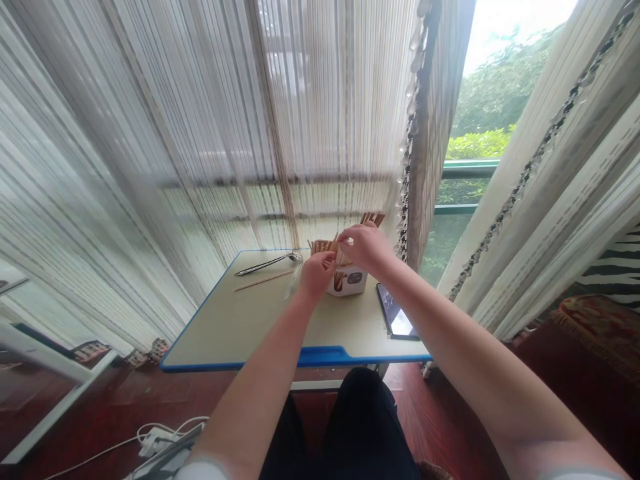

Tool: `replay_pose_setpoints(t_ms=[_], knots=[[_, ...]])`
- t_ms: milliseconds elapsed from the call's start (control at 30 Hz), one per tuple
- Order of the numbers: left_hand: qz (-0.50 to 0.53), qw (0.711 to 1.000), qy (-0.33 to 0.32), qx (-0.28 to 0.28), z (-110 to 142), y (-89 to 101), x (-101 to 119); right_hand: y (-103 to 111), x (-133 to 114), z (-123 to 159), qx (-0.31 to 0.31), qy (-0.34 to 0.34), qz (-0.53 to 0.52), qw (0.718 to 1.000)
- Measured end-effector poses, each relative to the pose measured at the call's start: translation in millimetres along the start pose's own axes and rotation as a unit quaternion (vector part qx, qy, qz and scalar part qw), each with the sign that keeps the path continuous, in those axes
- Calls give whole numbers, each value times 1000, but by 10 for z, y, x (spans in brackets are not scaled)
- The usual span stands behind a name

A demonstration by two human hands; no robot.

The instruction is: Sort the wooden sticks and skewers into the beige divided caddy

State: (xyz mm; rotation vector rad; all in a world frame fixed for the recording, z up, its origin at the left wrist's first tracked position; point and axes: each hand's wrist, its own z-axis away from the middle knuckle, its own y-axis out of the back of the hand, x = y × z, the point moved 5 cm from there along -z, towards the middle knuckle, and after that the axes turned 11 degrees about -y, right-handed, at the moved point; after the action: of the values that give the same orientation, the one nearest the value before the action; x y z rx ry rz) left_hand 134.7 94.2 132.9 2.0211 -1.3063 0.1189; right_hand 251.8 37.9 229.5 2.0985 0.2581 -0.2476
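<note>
At the back of the desk stands a white box (355,283) with dark printed pictures on its front. Several thin wooden sticks (320,247), like chopsticks, stand upright behind and between my hands. My right hand (367,247) reaches over the box, its thumb and forefinger pinched at the top of one light wooden stick. My left hand (317,273) is closed with curled fingers at the box's left side, close to the same sticks; what it grips is hidden. Darker flat sticks (373,218) rise behind my right hand.
On the desk (235,327), a metal slotted spoon (267,263) and a single wooden stick (263,281) lie to the left. A phone or tablet (397,312) lies under my right forearm. Striped curtains (210,120) hang behind; a white power strip (160,440) is at lower left.
</note>
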Motion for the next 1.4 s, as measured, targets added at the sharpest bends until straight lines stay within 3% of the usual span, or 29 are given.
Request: replay_pose_setpoints(t_ms=[167, 300, 433, 500, 600, 767, 867, 967, 1067, 1267, 1400], knots=[[1, 999, 0, 52, 54, 80, -1, -161, 57, -44, -27, -9, 28, 999], [-41, 992, 8, 122, 145, 262, -111, -162, -7, -6, -8, 0, 33, 999], [-111, 979, 52, 162, 270, 525, -401, -83, -302, 143, 80, 45, 10, 996], [-164, 971, 84, 149, 341, 663, -627, -149, -540, 227, 91, 103, -22, 990], [-264, 954, 126, 63, 480, 827, -1033, -532, -878, 265, 15, 173, -68, 982], [-356, 903, 228, -74, 841, 970, -1718, -1685, -1112, 113, -165, 113, -48, 979], [-358, 886, 273, -111, 993, 953, -1985, -2275, -1132, 82, -180, 100, -22, 978], [-367, 877, 279, -134, 1027, 902, -2095, -2635, -1054, 116, -166, 71, -21, 983], [-383, 868, 285, -139, 1015, 882, -2112, -2775, -941, 149, -162, 44, -47, 985], [-387, 870, 284, -110, 1008, 913, -2057, -2748, -778, 137, -148, -12, -137, 979], [-374, 876, 304, -26, 1054, 1020, -1924, -2677, -775, 109, -127, -33, -199, 971]])
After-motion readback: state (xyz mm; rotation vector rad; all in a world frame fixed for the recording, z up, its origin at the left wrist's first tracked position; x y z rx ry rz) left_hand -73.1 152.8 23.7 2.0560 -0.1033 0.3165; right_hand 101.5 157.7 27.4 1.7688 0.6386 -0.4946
